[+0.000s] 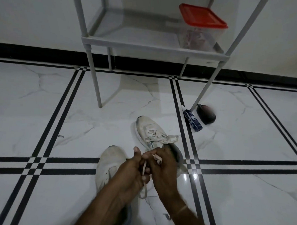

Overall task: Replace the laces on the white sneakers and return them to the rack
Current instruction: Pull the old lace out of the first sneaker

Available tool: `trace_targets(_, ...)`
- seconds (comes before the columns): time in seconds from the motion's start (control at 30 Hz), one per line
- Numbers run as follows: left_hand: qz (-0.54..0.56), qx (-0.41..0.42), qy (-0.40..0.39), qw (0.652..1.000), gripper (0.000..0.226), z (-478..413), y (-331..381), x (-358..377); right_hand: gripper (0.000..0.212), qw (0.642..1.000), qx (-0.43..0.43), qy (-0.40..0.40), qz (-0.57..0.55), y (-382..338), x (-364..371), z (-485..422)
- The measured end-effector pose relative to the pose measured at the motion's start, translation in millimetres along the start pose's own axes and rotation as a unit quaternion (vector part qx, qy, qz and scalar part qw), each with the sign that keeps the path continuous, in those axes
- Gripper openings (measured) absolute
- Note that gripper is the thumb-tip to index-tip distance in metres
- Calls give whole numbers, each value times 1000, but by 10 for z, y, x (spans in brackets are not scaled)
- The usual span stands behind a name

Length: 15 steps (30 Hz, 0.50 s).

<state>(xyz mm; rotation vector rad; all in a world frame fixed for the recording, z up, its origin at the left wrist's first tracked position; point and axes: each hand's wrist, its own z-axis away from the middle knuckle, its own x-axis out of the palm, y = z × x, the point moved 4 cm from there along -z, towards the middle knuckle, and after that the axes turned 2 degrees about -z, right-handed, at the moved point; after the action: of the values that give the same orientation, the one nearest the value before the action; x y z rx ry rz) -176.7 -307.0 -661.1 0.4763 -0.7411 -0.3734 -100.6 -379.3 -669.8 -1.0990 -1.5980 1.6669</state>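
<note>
Both forearms come in from the lower edge and meet in the middle, with the hands close together and touching. The left hand (133, 173) is turned with its thumb (137, 151) pointing up and away, and its fingers are curled toward the palm around a white lace (144, 188). The right hand (162, 165) shows its back to the camera. Its fingers are bent and pinch the upper part of the same lace. The lace hangs down in a loop between both wrists.
</note>
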Motion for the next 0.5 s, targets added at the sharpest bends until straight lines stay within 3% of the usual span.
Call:
trace_targets(0.07,5,-1,-5,1000,46,-4,-17,21,8,1000,-21,17,15,-13,-26,-28)
trace_targets(0.13,-140,52,19,989,34,-23,-5,-80,21,990,73,66,-103,10,-144,-84)
trace_targets(0.2,-280,93,58,954,26,-15,15,-251,33,924,206,91,-310,16,-299,-184)
trace_targets(0.27,-281,90,89,951,33,-4,37,-418,29,852,255,87,-449,-58,-465,-280)
trace_targets(0.3,-254,88,101,958,38,5,57,-472,28,867,255,62,-423,-57,-510,-296)
trace_targets(0.37,-230,76,101,965,42,-27,69,-466,27,949,212,-28,-231,-76,-499,-191)
trace_targets(0.4,-231,67,86,967,45,-51,64,-396,26,967,182,-79,-158,-50,-422,-96)
trace_targets(0.5,-199,52,47,977,49,-112,33,-139,29,966,148,-156,-145,-52,-141,157)
